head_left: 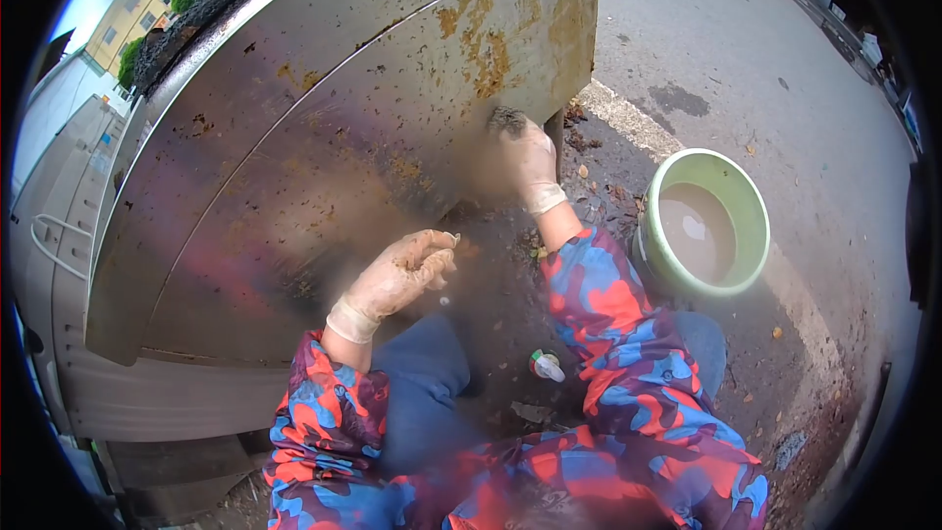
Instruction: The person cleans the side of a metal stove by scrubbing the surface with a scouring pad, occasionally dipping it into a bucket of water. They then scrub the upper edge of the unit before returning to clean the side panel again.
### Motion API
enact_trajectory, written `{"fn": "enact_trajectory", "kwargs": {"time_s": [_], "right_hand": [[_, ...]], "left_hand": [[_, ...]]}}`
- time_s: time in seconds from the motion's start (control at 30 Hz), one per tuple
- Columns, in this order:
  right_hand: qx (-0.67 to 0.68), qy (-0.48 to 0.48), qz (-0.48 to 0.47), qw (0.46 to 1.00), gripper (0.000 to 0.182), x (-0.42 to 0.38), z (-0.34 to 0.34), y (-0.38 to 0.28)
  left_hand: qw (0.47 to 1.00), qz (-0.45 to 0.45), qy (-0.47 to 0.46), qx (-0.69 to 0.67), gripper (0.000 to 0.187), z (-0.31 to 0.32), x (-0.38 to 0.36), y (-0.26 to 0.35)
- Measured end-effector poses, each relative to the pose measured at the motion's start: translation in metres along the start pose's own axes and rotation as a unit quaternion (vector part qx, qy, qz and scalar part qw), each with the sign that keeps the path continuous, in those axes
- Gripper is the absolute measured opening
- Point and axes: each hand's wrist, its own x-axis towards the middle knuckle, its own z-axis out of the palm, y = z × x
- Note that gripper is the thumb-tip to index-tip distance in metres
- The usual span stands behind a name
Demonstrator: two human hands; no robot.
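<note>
A large metal panel (324, 128), stained with brown rust and dirt, stands tilted before me. My right hand (530, 159), in a thin translucent glove, grips a dark wiry scouring pad (507, 121) against the panel's lower right part. My left hand (404, 273), gloved likewise and smeared with dirt, hovers near the panel's lower edge. Its fingers are loosely bent and apart, with nothing visible in them. To the right of my right arm stands a pale green bucket (758, 236) holding murky grey water (699, 236). Blur covers part of the panel around both hands.
Between my knees a small bottle-like item (546, 365) lies on the dark, wet ground (491, 319). Dry leaves (581, 132) litter the area by the panel's corner. A worn white line (633, 121) crosses the pavement behind the bucket. Grey plastic-looking bodywork (196, 397) lies at the left.
</note>
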Motion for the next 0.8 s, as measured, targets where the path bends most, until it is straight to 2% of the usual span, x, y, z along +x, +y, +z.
{"fn": "enact_trajectory", "kwargs": {"time_s": [0.03, 0.07, 0.13, 0.2, 0.23, 0.27, 0.33, 0.37, 0.4, 0.47, 0.53, 0.6, 0.63, 0.7, 0.77, 0.8], "right_hand": [[-0.027, 0.003, -0.048, 0.998, 0.037, -0.003, 0.038, 0.028], [-0.186, -0.007, -0.128, 0.974, 0.036, -0.014, 0.042, 0.016], [-0.106, -0.010, -0.132, 0.985, 0.037, -0.009, 0.034, 0.017], [-0.034, 0.015, 0.046, 0.998, 0.037, 0.001, 0.004, 0.007], [-0.029, -0.011, 0.115, 0.993, 0.037, 0.001, -0.013, -0.008], [-0.027, -0.009, 0.112, 0.993, 0.037, -0.001, -0.008, -0.006], [-0.057, -0.027, -0.025, 0.998, 0.039, -0.006, 0.011, -0.006], [-0.168, -0.030, -0.093, 0.981, 0.039, -0.019, 0.027, -0.015], [-0.161, -0.039, -0.168, 0.972, 0.039, -0.030, 0.030, -0.030], [-0.043, -0.044, -0.092, 0.994, 0.038, -0.037, 0.017, -0.058], [-0.117, -0.021, -0.110, 0.987, 0.036, -0.023, 0.021, -0.035], [0.034, 0.036, 0.047, 0.998, 0.031, -0.012, 0.011, -0.017], [-0.038, 0.017, 0.033, 0.999, 0.033, -0.007, 0.009, -0.006], [-0.065, -0.021, 0.089, 0.994, 0.040, -0.006, 0.005, 0.001], [-0.058, -0.037, 0.000, 0.998, 0.042, -0.012, 0.039, 0.015], [-0.158, -0.036, -0.080, 0.983, 0.041, -0.028, 0.043, -0.014]], "left_hand": [[1.000, -0.007, 0.005, -0.006, 0.033, 0.002, 0.000, -0.002], [1.000, -0.008, 0.003, -0.007, 0.033, 0.003, 0.002, -0.002], [1.000, -0.010, 0.003, -0.008, 0.034, 0.005, 0.002, 0.003], [1.000, -0.008, -0.001, -0.001, 0.034, 0.007, 0.001, 0.005], [1.000, -0.001, -0.008, -0.003, 0.035, 0.008, 0.000, 0.003], [1.000, 0.006, -0.016, -0.004, 0.035, 0.006, 0.000, 0.001], [1.000, -0.004, -0.018, -0.005, 0.034, 0.002, 0.002, -0.002], [1.000, -0.005, -0.010, -0.006, 0.034, 0.001, 0.002, -0.004], [1.000, -0.006, -0.004, -0.008, 0.034, 0.001, 0.003, -0.006], [1.000, -0.004, 0.002, -0.024, 0.033, 0.003, 0.002, -0.004], [1.000, 0.012, -0.004, -0.019, 0.033, 0.004, 0.000, -0.003], [1.000, 0.011, -0.002, -0.012, 0.033, 0.001, -0.001, -0.004], [1.000, 0.007, -0.002, -0.006, 0.032, 0.000, -0.001, -0.006], [1.000, 0.002, 0.007, -0.019, 0.032, -0.005, 0.004, -0.024], [0.999, -0.002, 0.018, -0.033, 0.032, -0.006, 0.007, -0.024], [0.999, -0.022, 0.040, -0.014, 0.032, -0.003, 0.008, -0.020]]}}
